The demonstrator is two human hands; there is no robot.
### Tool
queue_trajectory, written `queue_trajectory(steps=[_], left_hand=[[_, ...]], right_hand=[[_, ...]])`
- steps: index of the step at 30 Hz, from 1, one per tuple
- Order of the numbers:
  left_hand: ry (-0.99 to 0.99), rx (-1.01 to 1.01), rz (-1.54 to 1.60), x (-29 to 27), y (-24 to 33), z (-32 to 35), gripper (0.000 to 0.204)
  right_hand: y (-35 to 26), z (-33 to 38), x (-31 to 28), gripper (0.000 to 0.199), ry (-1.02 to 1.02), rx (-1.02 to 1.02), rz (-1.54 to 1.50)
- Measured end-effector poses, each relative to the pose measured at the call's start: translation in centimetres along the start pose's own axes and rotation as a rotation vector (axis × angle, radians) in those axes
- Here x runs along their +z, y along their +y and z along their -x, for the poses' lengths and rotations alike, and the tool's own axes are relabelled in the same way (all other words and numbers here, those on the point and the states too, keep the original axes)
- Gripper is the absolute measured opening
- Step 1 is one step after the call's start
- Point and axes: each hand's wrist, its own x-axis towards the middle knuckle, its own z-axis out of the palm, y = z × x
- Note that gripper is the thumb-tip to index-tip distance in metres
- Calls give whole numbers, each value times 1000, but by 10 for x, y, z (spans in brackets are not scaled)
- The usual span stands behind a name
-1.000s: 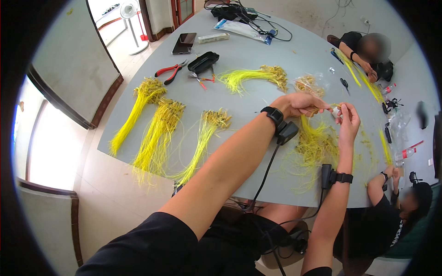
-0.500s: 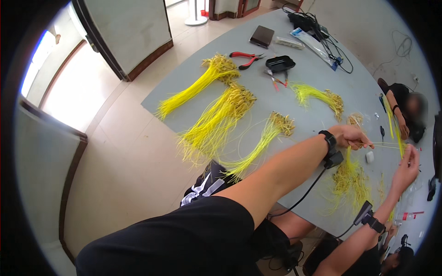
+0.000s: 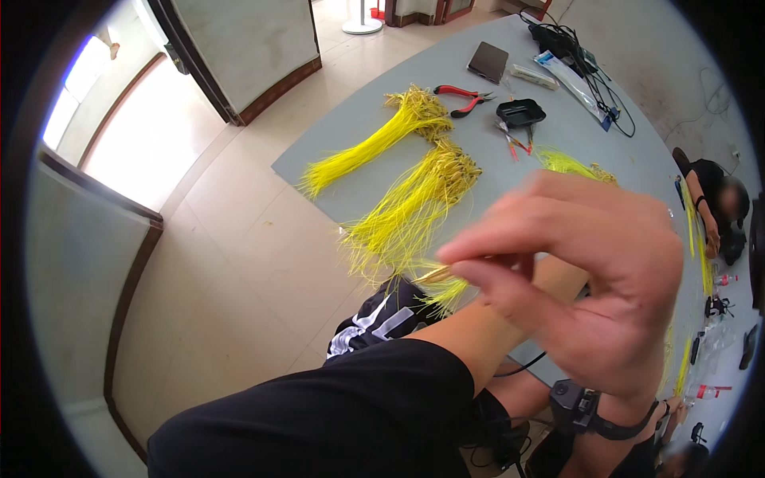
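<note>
My right hand (image 3: 590, 271) is raised large in the foreground, blurred, with thumb and forefinger pinched on a thin gold-yellow piece (image 3: 434, 276). My left forearm (image 3: 470, 334) reaches across behind it, but the left hand itself is hidden. Beyond the fingertips lie two bundles of yellow strands with gold ends, a tidy bundle (image 3: 358, 155) farther off and a looser bundle (image 3: 414, 199) nearer. Part of a smaller yellow-green bundle (image 3: 448, 296) shows below the pinch. Another yellow-green bundle (image 3: 564, 162) peeks out above the knuckles.
Red-handled pliers (image 3: 466, 101), a small black tray (image 3: 522, 112) and a red-handled tool (image 3: 514, 145) lie on the grey table (image 3: 319, 191). Farther back are a dark flat case (image 3: 487, 62) and tangled black cables (image 3: 590, 72). Another person (image 3: 717, 203) works at the right.
My right hand has come from the far right, where a strand stretched between both hands, to close in front of the view. It now covers my left hand. The view has shifted slightly.
</note>
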Motion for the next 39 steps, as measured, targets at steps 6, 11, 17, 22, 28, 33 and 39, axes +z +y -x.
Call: queue_trajectory(steps=[6, 11, 17, 22, 28, 33, 39], left_hand=[[2, 7, 15, 3, 2, 6, 22], [7, 7, 26, 6, 1, 13, 23], [18, -4, 35, 8, 6, 16, 24], [111, 0, 167, -2, 8, -4, 23], [-50, 469, -120, -22, -10, -20, 24], [-11, -32, 366, -27, 7, -20, 20], [-57, -102, 404, -20, 9, -18, 22]], right_hand=[[57, -27, 34, 15, -65, 379, -271], [120, -36, 44, 17, -178, 549, -111], [143, -32, 38, 25, -83, 549, 90], [119, 7, -12, 24, 33, 548, 99], [75, 138, -83, 15, 454, 777, 110], [47, 237, -78, 7, 740, 1128, 253], [40, 273, -43, 6, 511, 1131, 450]])
